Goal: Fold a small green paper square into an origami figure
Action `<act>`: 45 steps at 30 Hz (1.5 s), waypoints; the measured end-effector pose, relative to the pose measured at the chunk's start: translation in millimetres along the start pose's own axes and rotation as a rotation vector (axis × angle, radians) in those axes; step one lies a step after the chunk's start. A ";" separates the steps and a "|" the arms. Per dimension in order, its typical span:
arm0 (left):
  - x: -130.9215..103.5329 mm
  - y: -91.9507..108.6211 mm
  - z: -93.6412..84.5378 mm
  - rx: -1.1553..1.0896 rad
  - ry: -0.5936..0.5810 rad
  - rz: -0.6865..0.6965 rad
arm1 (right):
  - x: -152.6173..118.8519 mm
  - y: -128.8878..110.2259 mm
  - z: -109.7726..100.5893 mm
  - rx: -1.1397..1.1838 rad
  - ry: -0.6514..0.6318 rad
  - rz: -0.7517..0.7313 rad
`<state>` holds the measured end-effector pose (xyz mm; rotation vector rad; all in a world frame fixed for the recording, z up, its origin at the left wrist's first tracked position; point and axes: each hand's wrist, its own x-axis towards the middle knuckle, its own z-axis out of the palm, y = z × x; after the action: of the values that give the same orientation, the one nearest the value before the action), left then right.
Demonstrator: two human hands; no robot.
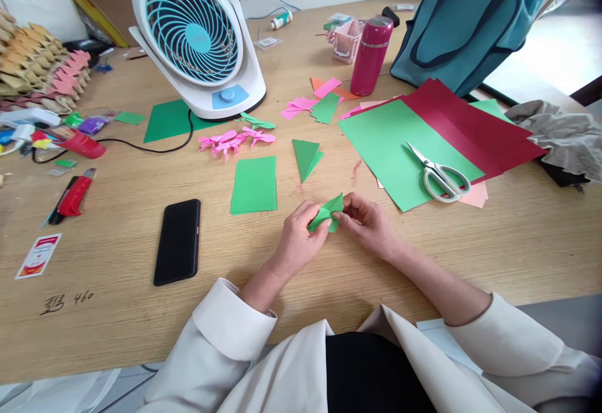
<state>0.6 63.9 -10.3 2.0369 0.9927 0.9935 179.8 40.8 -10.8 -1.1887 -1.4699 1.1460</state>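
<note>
Between my two hands, just above the table near its front, is a small piece of folded green paper [328, 212]. My left hand [303, 228] pinches its left side, thumb on top. On the other side, my right hand [369, 222] grips the paper's right edge between thumb and fingers. Part of the paper is hidden behind the fingers. Just beyond my hands lie folded green triangles [306, 157]. A stack of green paper rectangles [254, 185] sits to their left. Farther back are pink folded paper figures [235, 141] with a green folded figure [256, 122] beside them.
White-handled scissors [442, 178] lie on large green sheets [390, 143] and red sheets [461, 118] at right. A black phone [177, 242] rests at left. Behind stand a fan [200, 40], a magenta bottle [371, 56] and a teal bag [463, 31]. A red cutter [79, 195] lies far left.
</note>
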 end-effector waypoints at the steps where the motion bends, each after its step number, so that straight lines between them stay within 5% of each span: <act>1: 0.7 -0.4 -0.9 -0.026 -0.015 -0.032 | -0.3 -1.2 0.6 0.007 -0.007 0.008; 12: 4.8 -4.7 -12.7 -0.323 -0.271 -0.280 | -2.9 -5.2 1.5 -0.089 -0.024 -0.084; 24: 4.0 9.8 -14.3 -0.150 -0.398 -0.209 | -4.7 -5.2 -0.1 -0.294 -0.009 -0.239; 29: -0.6 11.9 -11.6 -0.153 -0.402 -0.186 | -4.5 -9.7 0.7 -0.209 -0.025 -0.223; 32: 0.6 12.4 -15.2 -0.287 -0.382 -0.251 | -3.1 -11.9 1.4 -0.133 -0.019 -0.173; 39: 5.8 5.2 -22.1 -0.991 -0.394 -0.555 | -2.0 -11.7 0.4 0.041 -0.022 -0.126; 45: 3.2 6.6 -16.8 -0.989 -0.289 -0.612 | -2.7 -14.6 -0.4 0.005 -0.029 -0.130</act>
<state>-9.9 67.0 4.4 0.9301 0.6792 0.6228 178.3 36.5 3.3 -1.0608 -1.5416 1.0820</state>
